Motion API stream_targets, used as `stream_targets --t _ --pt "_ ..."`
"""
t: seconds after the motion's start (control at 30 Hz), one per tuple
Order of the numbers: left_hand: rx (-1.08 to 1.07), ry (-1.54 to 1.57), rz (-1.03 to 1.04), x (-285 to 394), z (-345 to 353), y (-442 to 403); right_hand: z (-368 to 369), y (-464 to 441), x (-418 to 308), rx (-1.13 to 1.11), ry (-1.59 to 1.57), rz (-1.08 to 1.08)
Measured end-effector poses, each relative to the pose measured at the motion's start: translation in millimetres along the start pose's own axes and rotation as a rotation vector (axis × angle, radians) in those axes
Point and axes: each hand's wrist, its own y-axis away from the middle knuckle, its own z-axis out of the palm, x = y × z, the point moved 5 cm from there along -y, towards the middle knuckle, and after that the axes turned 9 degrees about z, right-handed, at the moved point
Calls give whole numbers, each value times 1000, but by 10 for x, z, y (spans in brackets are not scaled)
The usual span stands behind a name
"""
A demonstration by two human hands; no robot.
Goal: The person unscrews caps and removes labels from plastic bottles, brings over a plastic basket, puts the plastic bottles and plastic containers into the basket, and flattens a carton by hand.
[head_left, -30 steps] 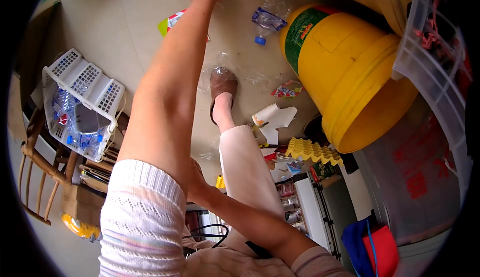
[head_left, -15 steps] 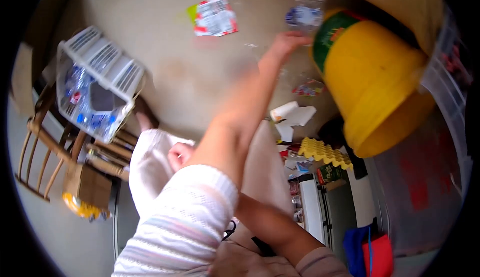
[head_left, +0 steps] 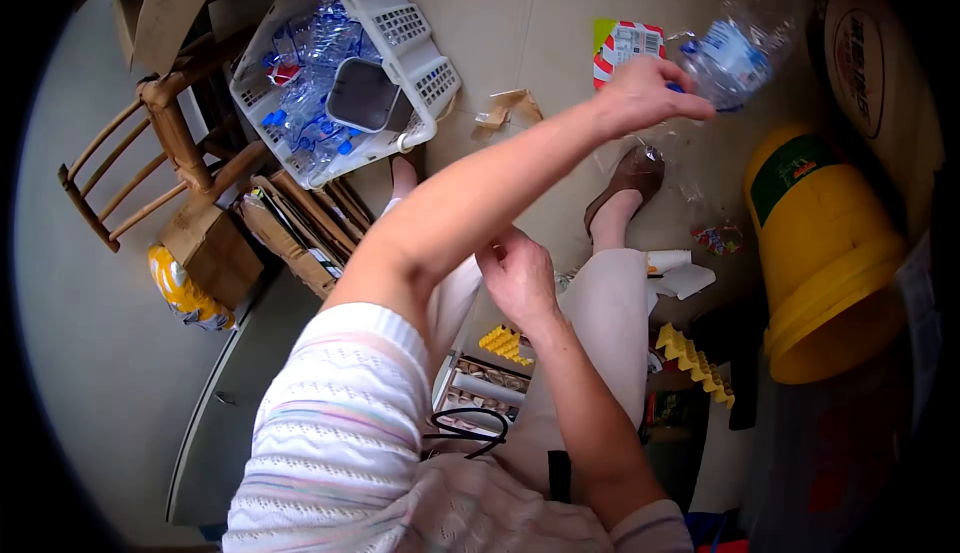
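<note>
My left hand (head_left: 650, 95) reaches to the upper right. Its fingers are closed at the cap end of a clear plastic bottle (head_left: 738, 58) with a blue and white label, which tilts away from me. Just behind that hand, a red, white and green printed packet (head_left: 626, 43) lies on the floor. My right hand (head_left: 520, 278) is over my lap, its fingers curled together below my left forearm. Their tips are partly hidden, so I cannot make out whether they hold anything.
A white plastic basket (head_left: 415, 45) holds several empty bottles and a dark square tub (head_left: 365, 96). Right stands a yellow bucket (head_left: 825, 253), tipped over. Folded cardboard (head_left: 285, 243), a wooden chair (head_left: 175, 143), a torn brown scrap (head_left: 510, 108) and yellow egg trays (head_left: 692, 361) lie around.
My view has swung left, bringing the basket nearer the middle. My left hand has the bottle now raised and closer to me. My right hand has come further into view.
</note>
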Motion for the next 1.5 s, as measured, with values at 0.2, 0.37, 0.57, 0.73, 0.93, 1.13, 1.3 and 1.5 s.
stream_targets --t 0.2,0.37,0.57,0.73,0.93,1.13,1.3,1.5 --pt "601 -44 110 521 -1955 1682 137 -95 -105 4 -14 9" --pt "1143 55 1 39 -3196 3069 306 -213 -144 -12 -15 26" --pt "1310 -26 -270 -684 -4182 3801 579 -260 -258 -61 19 38" --pt "1413 -66 -408 -1034 -4551 4020 658 -311 -267 -65 32 54" --pt "1479 -8 -343 -1331 -4596 4287 719 -354 -282 -60 38 62" --pt "1455 -196 -495 -1523 -4372 4467 697 -393 -280 -46 70 48" --pt "1326 -147 -731 -1917 -4010 4308 670 -394 -281 -40 15 84" --pt "1340 -272 -876 -1850 -3605 3936 602 -383 -301 -26 37 88"
